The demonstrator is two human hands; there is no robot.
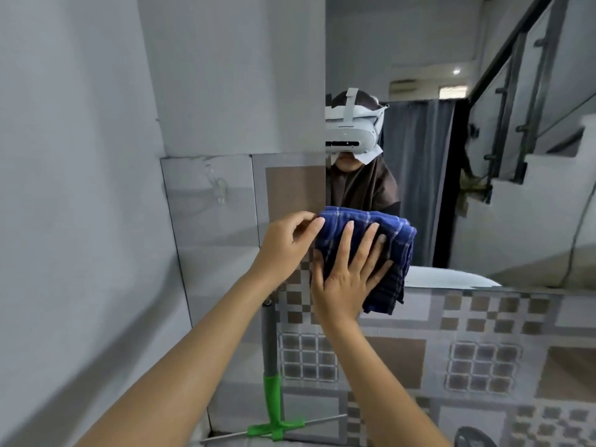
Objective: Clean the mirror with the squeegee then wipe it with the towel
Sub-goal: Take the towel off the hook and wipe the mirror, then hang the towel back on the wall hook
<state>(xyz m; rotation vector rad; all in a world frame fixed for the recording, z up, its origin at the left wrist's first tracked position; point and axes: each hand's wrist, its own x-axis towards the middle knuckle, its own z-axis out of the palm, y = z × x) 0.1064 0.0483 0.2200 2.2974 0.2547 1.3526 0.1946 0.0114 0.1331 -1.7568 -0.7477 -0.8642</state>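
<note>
Mirror (pixel 483 156) is on the wall ahead, right half of my view; its left edge runs vertical at centre, its bottom edge sits just above the patterned tile band (pixel 467 350). Towel (pixel 383 253) is blue plaid, bunched, pressed against the mirror's lower left corner, part of it hanging past the bottom edge onto the tiles.

My right hand (pixel 350 279) lies flat on the towel, fingers spread, palm pushing it to the glass; not gripping. My left hand (pixel 288 243) is at the towel's left edge, fingers curled, fingertips touching or pinching the cloth; can't tell which. It sits over the wall tile just left of the mirror edge.

Squeegee (pixel 272 398) is below my hands, upright against the tiled wall: grey shaft, green fitting, blade bar at the bottom. Neither hand touches it.

Surface: glass above and right of the towel is uncovered, plenty of open area in both directions. Can't judge streaks or wetness from here. Reflection shows me in a white headset (pixel 354 137), a grey curtain (pixel 419 175), a stair railing (pixel 516 108).

Room: plain grey wall (pixel 80 188) on the left, meeting the tiled wall at a corner close to the mirror's left edge, so little room on that side. A small wall hook (pixel 221 190) sits on the tile left of the mirror.
</note>
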